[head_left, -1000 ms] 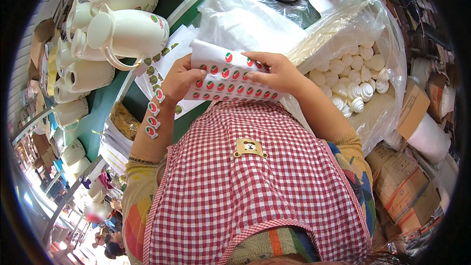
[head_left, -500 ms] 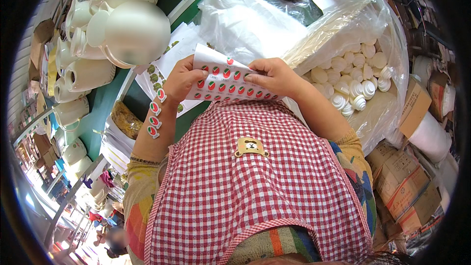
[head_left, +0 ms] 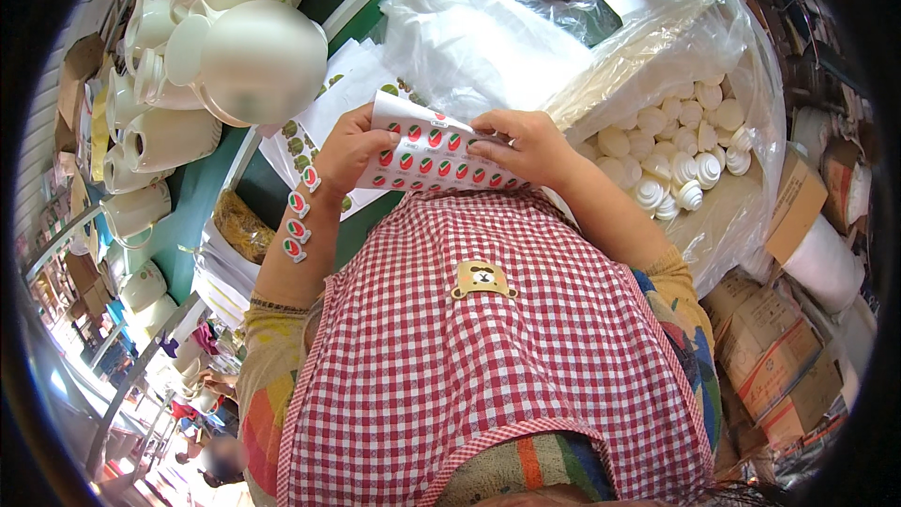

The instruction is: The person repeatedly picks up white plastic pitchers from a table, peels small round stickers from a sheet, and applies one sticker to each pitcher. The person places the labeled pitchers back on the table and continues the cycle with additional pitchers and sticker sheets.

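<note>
Left hand [head_left: 345,152] pinches the sticker sheet [head_left: 427,155] at its 9 o'clock end — right hand [head_left: 521,145] picks at a sticker near 3 o'clock, closer.

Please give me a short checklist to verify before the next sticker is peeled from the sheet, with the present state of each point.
1. White sheet of red-and-green round stickers is held by left hand: ok.
2. Right hand fingertips rest on the sheet: ok.
3. Stickers remain on the sheet: ok.
4. Spare stickers on the left forearm are stuck flat: ok.
5. A sticker edge is already lifted: cannot tell.
6. Clear plastic bag of white caps lies open at the right: ok.
</note>
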The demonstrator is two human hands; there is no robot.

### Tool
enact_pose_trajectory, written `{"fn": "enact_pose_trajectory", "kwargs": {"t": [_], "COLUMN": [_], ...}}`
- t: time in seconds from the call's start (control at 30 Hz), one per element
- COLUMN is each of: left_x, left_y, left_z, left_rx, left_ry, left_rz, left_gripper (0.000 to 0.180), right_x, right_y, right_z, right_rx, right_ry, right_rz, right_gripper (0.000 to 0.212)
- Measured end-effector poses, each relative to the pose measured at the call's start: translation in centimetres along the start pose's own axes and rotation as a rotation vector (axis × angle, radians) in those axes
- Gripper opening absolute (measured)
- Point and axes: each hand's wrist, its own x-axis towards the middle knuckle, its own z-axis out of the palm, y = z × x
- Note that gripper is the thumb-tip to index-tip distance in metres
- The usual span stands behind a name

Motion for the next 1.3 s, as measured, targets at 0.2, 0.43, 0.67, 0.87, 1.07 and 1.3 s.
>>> {"fn": "enact_pose_trajectory", "kwargs": {"t": [0.2, 0.43, 0.67, 0.87, 1.07, 1.3], "left_x": [0.1, 0.0, -0.3, -0.1, 1.7, 2.2], "left_y": [0.3, 0.2, 0.9, 1.0, 1.2, -0.8], "left_z": [0.3, 0.0, -0.2, -0.4, 1.7, 1.9], "left_rx": [0.036, 0.042, 0.144, 0.236, 0.321, 0.72], "left_ry": [-0.005, 0.002, -0.036, -0.049, -0.029, -0.055], "left_rz": [-0.043, -0.037, -0.022, 0.062, 0.102, 0.857], "left_gripper": [0.036, 0.036, 0.037, 0.038, 0.034, 0.03], "right_x": [0.0, -0.1, 0.1, 1.2, 4.6, 6.6], "right_y": [-0.1, 0.3, 0.2, 0.7, -6.6, -9.3], "right_z": [0.0, -0.1, -0.9, -1.5, -1.1, 2.7], "right_rx": [-0.022, 0.494, 0.481, 0.519, -0.097, -0.424], "right_ry": [-0.048, -0.095, -0.109, 0.202, 0.387, 0.256], "right_rz": [0.019, 0.323, 0.334, 0.346, -0.435, -0.8], "right_gripper": [0.019, 0.018, 0.017, 0.018, 0.013, 0.021]}}
